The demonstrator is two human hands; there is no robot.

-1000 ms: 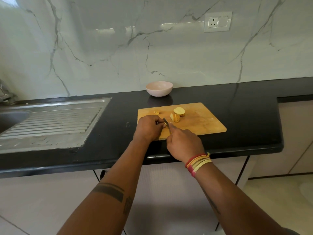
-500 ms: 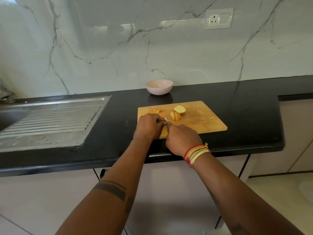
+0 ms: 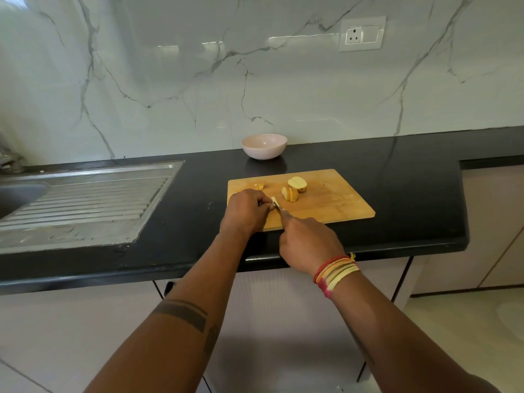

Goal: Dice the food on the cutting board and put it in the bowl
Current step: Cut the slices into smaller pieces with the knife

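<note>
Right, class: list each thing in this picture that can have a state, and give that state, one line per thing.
Bowl: upright, empty, behind the board.
Cutting board: flat on the counter, bearing food.
Potato pieces: partly cut, on the board.
Knife: held, blade at a piece.
Left hand: curled on a piece.
Right hand: gripping the knife.
Socket: nothing plugged in.

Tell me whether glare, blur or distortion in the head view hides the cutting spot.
Head view: glare streaks sit only on the marble wall; wide-angle bending shows at the counter edges; the cutting board is evenly lit and fairly sharp; the knife and the piece under it are mostly hidden by the left hand and right hand, not by blur.
</note>
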